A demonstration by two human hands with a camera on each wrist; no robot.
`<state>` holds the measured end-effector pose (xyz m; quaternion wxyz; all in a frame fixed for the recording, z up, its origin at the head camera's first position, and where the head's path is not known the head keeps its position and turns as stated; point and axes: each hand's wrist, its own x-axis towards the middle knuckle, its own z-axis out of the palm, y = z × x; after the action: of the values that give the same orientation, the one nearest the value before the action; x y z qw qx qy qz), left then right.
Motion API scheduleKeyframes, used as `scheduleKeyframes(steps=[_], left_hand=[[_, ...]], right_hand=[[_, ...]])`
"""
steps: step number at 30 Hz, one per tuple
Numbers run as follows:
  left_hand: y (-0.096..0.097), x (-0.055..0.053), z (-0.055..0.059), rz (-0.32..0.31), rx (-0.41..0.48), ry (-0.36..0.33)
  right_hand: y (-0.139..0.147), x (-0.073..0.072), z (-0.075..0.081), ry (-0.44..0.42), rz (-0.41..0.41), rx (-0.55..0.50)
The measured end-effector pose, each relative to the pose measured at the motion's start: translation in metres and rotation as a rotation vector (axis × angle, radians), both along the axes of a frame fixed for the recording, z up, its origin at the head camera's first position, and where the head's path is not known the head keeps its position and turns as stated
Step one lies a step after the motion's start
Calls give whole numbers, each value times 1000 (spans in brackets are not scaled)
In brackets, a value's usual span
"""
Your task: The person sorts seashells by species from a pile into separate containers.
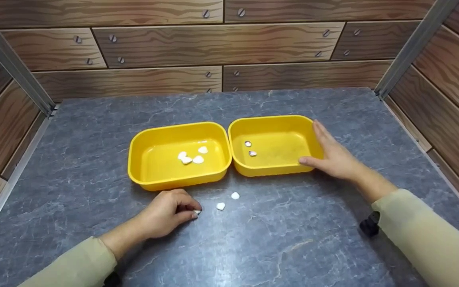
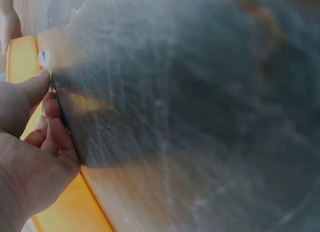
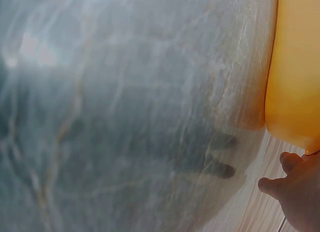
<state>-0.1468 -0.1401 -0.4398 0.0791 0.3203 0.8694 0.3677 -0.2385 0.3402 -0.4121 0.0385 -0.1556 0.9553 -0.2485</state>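
My left hand (image 1: 169, 215) pinches a small white shell-like piece (image 1: 197, 212) between thumb and fingertips, low over the table in front of the left yellow bin (image 1: 173, 185). In the left wrist view the thumb and fingers (image 2: 52, 122) meet at their tips, largely hiding the piece. Two more white pieces, one nearer (image 1: 220, 206) and one farther (image 1: 235, 195), lie just to the right of that hand. My right hand (image 1: 335, 157) rests against the right end of the other yellow bin (image 1: 269, 171), fingers straight along its side and thumb at the front rim.
Several white pieces (image 1: 198, 159) lie inside the left bin. Two small shiny silvery pieces (image 1: 252, 153) are in the right bin. The bins stand side by side on a grey marbled table (image 1: 293, 239), with wood-patterned walls (image 1: 221, 44) behind and at both sides.
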Motion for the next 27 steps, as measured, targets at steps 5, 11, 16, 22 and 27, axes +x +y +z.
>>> scheduleKeyframes(steps=[5, 11, 16, 22, 27], left_hand=[[0, 1, 1, -1, -9, -2], [0, 2, 2, 4, -4, 3], [-1, 2, 1, 1, 0, 1], [-1, 2, -1, -3, 14, 22], [0, 2, -1, 5, 22, 28]], right_hand=[[1, -1, 0, -6, 0, -1], [1, -1, -1, -10, -1, -5], [0, 0, 0, -6, 2, -6], [-1, 0, 1, -11, 4, -7], [-1, 1, 2, -17, -2, -4]])
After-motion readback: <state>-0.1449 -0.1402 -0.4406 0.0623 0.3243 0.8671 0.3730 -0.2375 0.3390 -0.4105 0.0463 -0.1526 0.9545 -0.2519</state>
